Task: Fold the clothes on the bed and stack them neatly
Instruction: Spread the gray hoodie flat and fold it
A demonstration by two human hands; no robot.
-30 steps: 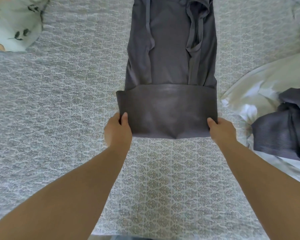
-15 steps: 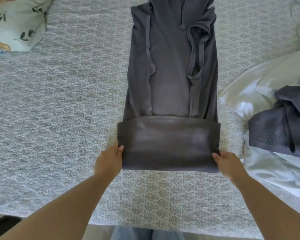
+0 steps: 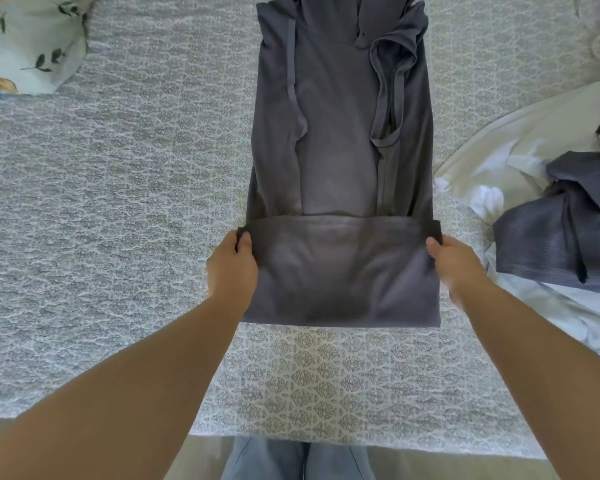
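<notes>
Grey garment point(image 3: 340, 133): lies lengthwise down the middle of the bed, its sides folded in toward the centre, straps and armholes showing on top; its near end is doubled back over itself into a flap point(image 3: 340, 271) that reaches to near the bed's front edge.
Left hand point(image 3: 231, 268): at the left end of the flap's upper fold line, thumb on top of the cloth and fingers tucked under, pinching the corner.
Right hand point(image 3: 454, 263): at the right end of the same fold line, thumb over the cloth, fingers beneath, pinching that corner.
Flap: stretched between the two hands, slightly sagging in the middle, its lower edge straight across the bedspread.
Bedspread point(image 3: 118, 237): grey and white patterned cover over the whole bed; its front edge runs across the bottom of the view.
Pile of clothes point(image 3: 551, 237): at the right edge of the bed, a crumpled blue-grey ribbed piece on top of white and pale cloth, apart from the grey garment.
Pillow point(image 3: 28, 43): pale with a leaf print, at the far left corner.
Person's legs point(image 3: 298, 459): in blue jeans, just below the front edge.
</notes>
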